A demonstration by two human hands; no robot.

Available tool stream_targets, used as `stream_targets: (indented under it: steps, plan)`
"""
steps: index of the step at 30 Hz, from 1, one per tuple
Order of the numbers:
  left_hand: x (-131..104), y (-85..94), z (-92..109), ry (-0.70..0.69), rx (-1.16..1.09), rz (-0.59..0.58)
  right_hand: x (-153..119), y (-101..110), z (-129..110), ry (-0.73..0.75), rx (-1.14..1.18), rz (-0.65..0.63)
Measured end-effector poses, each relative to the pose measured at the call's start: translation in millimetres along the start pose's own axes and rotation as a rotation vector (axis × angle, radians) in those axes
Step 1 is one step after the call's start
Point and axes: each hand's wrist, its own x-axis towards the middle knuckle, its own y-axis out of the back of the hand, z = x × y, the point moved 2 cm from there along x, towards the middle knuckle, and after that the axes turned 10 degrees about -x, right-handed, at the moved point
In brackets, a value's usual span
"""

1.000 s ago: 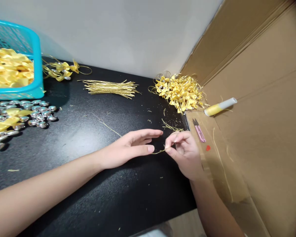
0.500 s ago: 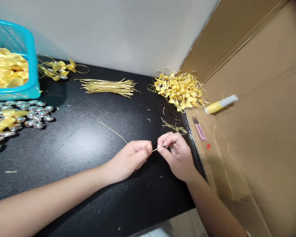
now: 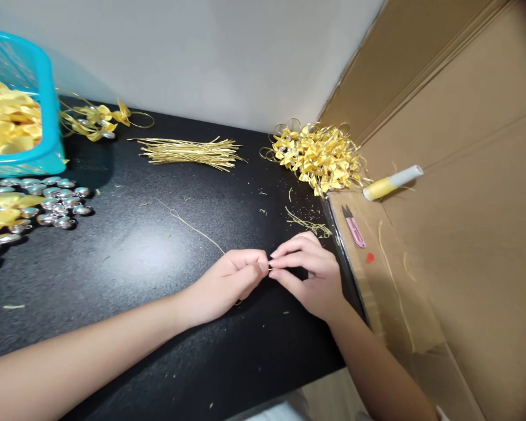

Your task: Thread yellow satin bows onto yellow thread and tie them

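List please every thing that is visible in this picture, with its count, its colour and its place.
gold cord: one, gold, on the table, runs from far left to the fingertips of both hands
bundle of cords: one bundle, gold, far middle of the table
ribbon bows pile: one pile, yellow, far right corner
small bow cluster: a few, yellow, beside the basket
basket: one, turquoise, far left, holds yellow ribbons
beads: many, silver, left side
thread snips: one, pink, on the cardboard
tube: one, yellow and white, on the cardboard
cardboard: one sheet, brown, right side
table: one, black
left hand: pinches the cord
right hand: pinches the cord
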Motion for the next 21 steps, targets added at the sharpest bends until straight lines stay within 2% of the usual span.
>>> stream_targets:
  steps: [7, 11, 14, 16, 18, 21]
  plan:
    - [3, -1.1, 4, 0.004, 0.125, 0.014, 0, 1, -1, 0.024, -0.069, -0.030]
    - [5, -2.6, 5, 0.016, 0.098, 0.034, 0, 1, 0, 0.006, -0.092, -0.085]
    - [4, -2.9, 3, 0.015, 0.023, 0.052, 2, 8, 7, -0.034, -0.096, -0.065]
    - [4, -2.5, 2, 0.008, -0.047, 0.064, 2, 18, 19, -0.081, -0.149, 0.001]
    - [3, -1.8, 1, 0.005, -0.089, 0.065, 1, 33, 37, -0.184, -0.285, 0.150]
    - [4, -0.9, -1, 0.005, -0.090, 0.036, -7, 57, 64, -0.499, -0.629, 0.423]
